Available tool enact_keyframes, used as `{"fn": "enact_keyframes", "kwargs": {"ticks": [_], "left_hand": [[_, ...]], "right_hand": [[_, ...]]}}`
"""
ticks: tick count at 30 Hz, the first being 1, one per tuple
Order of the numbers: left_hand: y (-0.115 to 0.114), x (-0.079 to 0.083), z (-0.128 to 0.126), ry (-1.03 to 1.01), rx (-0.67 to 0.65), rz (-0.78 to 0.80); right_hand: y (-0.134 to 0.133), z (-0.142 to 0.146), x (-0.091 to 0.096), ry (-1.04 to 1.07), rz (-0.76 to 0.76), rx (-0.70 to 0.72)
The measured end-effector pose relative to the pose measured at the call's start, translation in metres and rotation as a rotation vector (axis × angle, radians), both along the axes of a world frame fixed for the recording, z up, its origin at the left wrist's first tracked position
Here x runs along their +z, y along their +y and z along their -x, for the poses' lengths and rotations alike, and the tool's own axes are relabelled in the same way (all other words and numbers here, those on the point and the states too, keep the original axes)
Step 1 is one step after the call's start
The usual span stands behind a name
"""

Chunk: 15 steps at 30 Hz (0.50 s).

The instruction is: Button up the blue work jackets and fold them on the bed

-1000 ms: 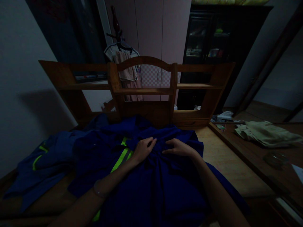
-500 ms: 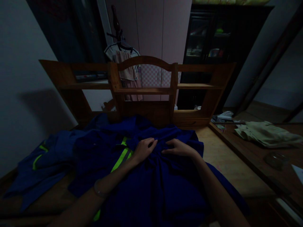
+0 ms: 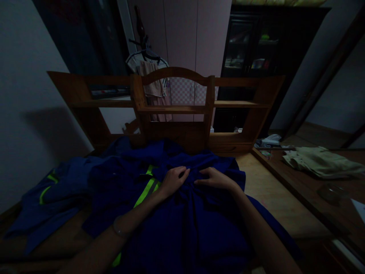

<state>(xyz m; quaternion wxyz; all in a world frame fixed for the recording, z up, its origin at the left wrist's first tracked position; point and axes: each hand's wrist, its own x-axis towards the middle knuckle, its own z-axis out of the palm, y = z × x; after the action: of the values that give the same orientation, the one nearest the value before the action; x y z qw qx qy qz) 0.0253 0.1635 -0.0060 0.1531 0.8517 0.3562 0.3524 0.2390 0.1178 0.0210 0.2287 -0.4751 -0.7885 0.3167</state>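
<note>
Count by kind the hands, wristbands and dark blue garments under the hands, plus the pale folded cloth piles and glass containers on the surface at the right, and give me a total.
Hands: 2 (left hand, right hand)
Wristband: 1
Dark blue garment: 1
Pale folded cloth pile: 1
Glass container: 1
Total: 6

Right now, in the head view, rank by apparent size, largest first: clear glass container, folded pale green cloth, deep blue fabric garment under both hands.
1. Deep blue fabric garment
2. Folded pale green cloth
3. Clear glass container
</note>
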Motion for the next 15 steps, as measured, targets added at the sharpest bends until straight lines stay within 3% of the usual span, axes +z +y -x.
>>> {"fn": "enact_keyframes", "kwargs": {"ticks": [9,15], "left_hand": [[0.003,-0.005,0.001,-0.019,-0.029,0.018],[0.019,-0.003,0.006,-0.069,-0.060,0.079]], "right_hand": [[0.003,-0.001,-0.004,0.011,-0.018,-0.004],[0.020,0.001,-0.021,0.125,-0.086,-0.086]]}}
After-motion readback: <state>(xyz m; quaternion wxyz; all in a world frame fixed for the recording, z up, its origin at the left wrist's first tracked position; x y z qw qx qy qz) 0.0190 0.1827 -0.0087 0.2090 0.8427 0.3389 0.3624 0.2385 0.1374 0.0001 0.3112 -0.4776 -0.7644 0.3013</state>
